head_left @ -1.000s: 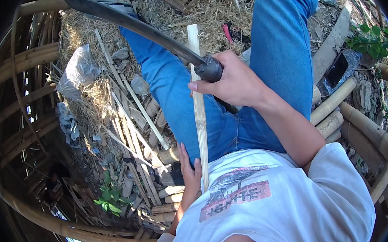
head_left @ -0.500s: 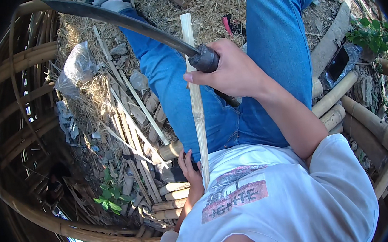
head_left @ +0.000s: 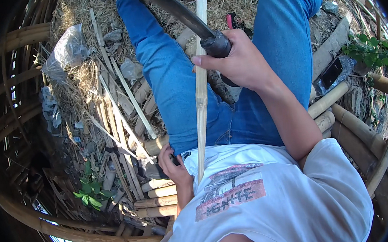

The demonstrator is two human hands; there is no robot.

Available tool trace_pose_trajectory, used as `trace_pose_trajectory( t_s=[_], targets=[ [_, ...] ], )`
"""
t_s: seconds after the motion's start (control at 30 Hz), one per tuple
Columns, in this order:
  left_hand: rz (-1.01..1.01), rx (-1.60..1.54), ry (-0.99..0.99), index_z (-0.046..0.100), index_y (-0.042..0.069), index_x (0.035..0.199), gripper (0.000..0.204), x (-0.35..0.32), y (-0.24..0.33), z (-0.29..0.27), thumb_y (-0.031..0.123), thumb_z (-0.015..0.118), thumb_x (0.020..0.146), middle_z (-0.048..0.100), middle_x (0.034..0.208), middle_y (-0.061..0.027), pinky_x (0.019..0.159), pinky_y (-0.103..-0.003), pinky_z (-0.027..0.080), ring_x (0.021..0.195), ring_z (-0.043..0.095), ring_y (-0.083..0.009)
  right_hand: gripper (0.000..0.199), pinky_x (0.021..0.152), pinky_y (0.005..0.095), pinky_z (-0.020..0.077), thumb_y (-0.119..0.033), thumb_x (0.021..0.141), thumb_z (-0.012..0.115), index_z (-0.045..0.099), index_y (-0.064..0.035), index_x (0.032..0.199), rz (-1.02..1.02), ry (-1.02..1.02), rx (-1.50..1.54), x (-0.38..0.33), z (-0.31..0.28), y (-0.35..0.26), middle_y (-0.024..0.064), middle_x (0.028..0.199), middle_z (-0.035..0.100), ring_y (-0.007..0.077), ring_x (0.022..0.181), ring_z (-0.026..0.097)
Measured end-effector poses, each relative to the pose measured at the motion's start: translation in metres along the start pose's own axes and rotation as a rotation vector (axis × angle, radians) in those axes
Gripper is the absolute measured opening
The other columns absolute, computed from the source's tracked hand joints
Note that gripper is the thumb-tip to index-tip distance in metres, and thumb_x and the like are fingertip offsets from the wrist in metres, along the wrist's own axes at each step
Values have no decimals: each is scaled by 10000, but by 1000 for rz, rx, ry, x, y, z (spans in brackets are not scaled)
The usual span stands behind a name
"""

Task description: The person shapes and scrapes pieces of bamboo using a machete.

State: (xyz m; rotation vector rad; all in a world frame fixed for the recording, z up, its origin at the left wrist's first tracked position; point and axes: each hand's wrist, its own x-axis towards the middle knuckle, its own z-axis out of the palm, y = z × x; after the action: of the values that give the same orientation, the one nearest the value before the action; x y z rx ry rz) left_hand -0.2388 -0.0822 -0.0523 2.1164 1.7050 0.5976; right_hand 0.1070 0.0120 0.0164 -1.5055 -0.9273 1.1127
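Observation:
My right hand [head_left: 247, 65] is closed round the dark handle of a machete [head_left: 177, 12]. Its blade slants up and left, out of the top of the picture. The same hand's thumb lies across a pale split bamboo strip [head_left: 201, 99], with a fingertip showing at the strip's other side. The strip stands along my lap, a node at mid-length, and its narrow lower end meets my white shirt [head_left: 278, 183]. At my left hip, my left hand [head_left: 176, 171] rests against the blue jeans [head_left: 173, 95] and shirt hem, fingers loosely bent, with nothing visible in it.
Bamboo poles [head_left: 162, 201] form the seat beneath me, and a curved bamboo rail [head_left: 88, 234] runs at lower left. Loose split strips [head_left: 129, 96] and a clear plastic bag [head_left: 68, 51] lie to the left. On the right, a phone [head_left: 331, 73] rests on plastic.
The machete and strip have shifted slightly up and right in the picture with my right hand. My left hand appears farther left, apart from the strip's lower end. The whole view has shifted somewhat.

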Motion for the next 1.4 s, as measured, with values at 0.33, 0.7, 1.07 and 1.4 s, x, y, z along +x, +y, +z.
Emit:
trace_pose_trajectory(
  t_s=[0.33,0.7,1.07,1.4],
  targets=[
    [-134,-659,-462,502,10,1309,378,95,30,-50,196,589,992,518,1406,-160,1017,-408,454,1253,549,-249,268,508,306,392,-215,780,809,651,-3,737,-30,6,-7,-5,-1,0,0,582,530,89,532,473],
    [-506,-1358,-906,503,65,1070,271,154,141,15,310,388,1089,359,603,44,401,-190,219,468,278,-36,194,505,360,444,-141,775,773,672,21,739,-319,210,-229,-4,0,-4,155,539,564,281,464,554],
    [-569,-1320,-783,511,74,1001,228,162,123,52,266,416,1079,361,611,38,382,-188,238,441,288,-30,238,734,482,561,-151,645,695,727,-45,855,-84,97,-772,5,-10,40,206,714,676,396,739,688],
    [-543,-1332,-841,531,52,1003,227,174,127,85,237,418,1072,395,646,24,383,-188,258,452,310,-32,269,733,497,547,-108,666,653,748,-50,911,56,158,-782,15,-14,47,211,743,682,405,763,679]
  ],
)
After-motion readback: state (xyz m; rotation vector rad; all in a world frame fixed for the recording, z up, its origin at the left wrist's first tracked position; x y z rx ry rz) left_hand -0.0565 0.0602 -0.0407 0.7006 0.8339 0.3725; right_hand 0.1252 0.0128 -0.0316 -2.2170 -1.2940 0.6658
